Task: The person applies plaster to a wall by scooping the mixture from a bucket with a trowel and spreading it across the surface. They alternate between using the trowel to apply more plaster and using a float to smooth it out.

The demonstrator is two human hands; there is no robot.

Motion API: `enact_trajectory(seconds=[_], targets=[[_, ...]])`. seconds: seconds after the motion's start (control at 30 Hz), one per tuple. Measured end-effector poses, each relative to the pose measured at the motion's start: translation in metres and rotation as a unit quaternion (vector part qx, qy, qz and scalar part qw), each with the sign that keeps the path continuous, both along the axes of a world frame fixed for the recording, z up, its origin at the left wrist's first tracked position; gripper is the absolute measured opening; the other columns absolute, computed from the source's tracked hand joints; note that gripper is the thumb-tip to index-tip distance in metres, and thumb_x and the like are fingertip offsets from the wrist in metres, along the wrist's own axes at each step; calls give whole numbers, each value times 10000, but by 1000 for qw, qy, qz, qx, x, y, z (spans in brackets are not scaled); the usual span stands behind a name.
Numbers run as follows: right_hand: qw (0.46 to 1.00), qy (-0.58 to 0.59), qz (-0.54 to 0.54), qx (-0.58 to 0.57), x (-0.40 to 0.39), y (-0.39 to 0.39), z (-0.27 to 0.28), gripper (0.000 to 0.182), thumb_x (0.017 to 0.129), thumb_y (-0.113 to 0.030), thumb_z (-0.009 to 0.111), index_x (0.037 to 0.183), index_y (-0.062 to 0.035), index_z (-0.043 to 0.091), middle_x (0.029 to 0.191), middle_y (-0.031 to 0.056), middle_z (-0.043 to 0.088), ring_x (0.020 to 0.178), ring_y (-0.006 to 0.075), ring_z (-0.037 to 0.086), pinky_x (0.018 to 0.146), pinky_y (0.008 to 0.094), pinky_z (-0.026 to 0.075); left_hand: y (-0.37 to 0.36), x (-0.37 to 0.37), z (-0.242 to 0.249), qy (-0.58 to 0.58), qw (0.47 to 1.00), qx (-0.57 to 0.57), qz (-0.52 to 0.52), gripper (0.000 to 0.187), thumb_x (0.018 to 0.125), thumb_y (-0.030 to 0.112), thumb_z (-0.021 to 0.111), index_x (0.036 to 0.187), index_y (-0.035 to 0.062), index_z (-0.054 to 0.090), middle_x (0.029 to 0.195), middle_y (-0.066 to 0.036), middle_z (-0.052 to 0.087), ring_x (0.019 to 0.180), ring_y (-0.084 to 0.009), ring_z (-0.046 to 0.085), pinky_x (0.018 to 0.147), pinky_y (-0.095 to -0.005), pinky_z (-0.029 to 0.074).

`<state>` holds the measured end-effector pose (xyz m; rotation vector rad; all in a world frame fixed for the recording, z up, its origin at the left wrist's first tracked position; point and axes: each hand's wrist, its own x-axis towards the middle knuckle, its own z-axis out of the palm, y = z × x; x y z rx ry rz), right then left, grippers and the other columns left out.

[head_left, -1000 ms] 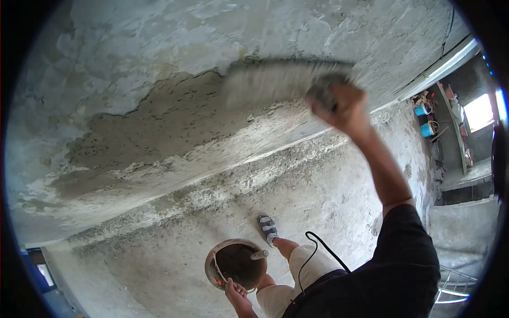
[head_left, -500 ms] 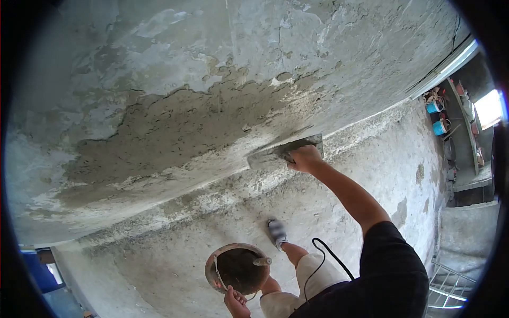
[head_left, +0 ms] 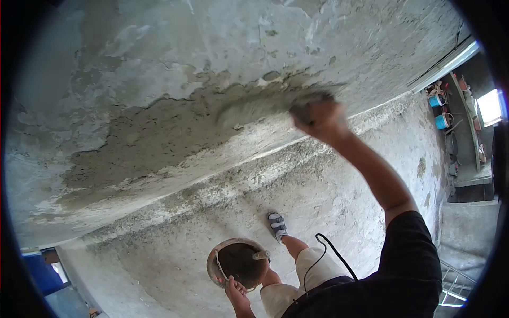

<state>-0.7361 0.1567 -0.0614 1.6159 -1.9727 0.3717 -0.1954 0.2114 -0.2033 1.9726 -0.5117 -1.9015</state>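
The right hand [head_left: 317, 117] is clenched around the handle of a plastering trowel [head_left: 265, 108], whose blurred blade lies flat against the wall [head_left: 328, 37], to the left of the fist, on the upper edge of a dark patch of wet mortar [head_left: 159, 138]. Far below that grip, the left hand [head_left: 235, 292] curls over the rim of a round mortar pan [head_left: 238, 262], just beside a sandalled foot [head_left: 277, 225] on the concrete floor [head_left: 328, 196].
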Motion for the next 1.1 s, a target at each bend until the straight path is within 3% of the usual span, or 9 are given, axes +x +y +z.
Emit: enact_trajectory(seconds=[0.03,0.07,0.13,0.23,0.4,0.63,0.83,0.93,1.1], targets=[[950,-87,-105,281,15,-2,-11,204,889,-324,620,776,-182,712,579,6,628,504,100,600,441,243,534,2,3,3,-5,1000,2,-2,382,917,358,585,680,152,368,521,50,291,414,-67,272,391,-229,213],[997,19,40,57,-3,5,-99,223,883,-319,616,784,-148,719,657,16,667,653,125,653,526,265,560,0,2,4,-1,1000,-2,-4,386,919,361,583,677,151,367,521,49,292,413,-66,274,389,-228,213],[882,-79,-66,460,-5,12,-172,238,875,-322,599,874,-109,705,773,40,701,744,209,684,609,384,545,0,-4,2,11,1000,-7,-5,391,921,364,582,675,151,366,520,49,294,412,-66,276,388,-227,213],[873,-140,-102,455,-7,43,-214,296,847,-392,621,939,-118,686,792,64,698,738,241,684,617,415,532,-2,1,3,11,1000,13,-2,377,921,370,583,684,170,368,522,53,295,404,-65,272,385,-237,221],[990,-86,-35,108,30,49,-73,383,813,-470,681,746,-97,627,557,41,592,468,192,585,468,353,492,14,-10,6,-4,1000,9,-18,398,917,343,610,666,154,366,528,51,301,420,-59,266,396,-220,202],[995,-36,87,-11,58,-38,113,341,821,-442,702,785,-114,615,597,37,622,488,127,611,408,307,486,17,-29,1,16,999,19,-34,388,919,365,596,682,161,367,533,52,292,408,-65,271,389,-230,220],[993,12,71,94,91,-77,-91,276,899,-294,610,741,-69,631,650,36,636,540,118,603,402,254,458,22,-5,2,28,999,23,-5,389,909,367,611,683,163,368,541,49,297,411,-64,271,395,-230,219],[879,-90,-20,467,96,-72,-231,209,916,-251,544,1031,-87,604,766,54,624,666,172,623,524,269,501,25,15,-4,37,999,7,30,386,900,360,619,674,174,367,525,47,301,405,-69,274,391,-232,220],[868,306,52,388,111,-41,-190,278,909,-230,558,1174,-152,594,857,73,619,735,145,614,526,319,526,39,52,1,48,996,21,74,389,895,355,623,670,168,368,511,45,296,390,-73,269,374,-229,222]])
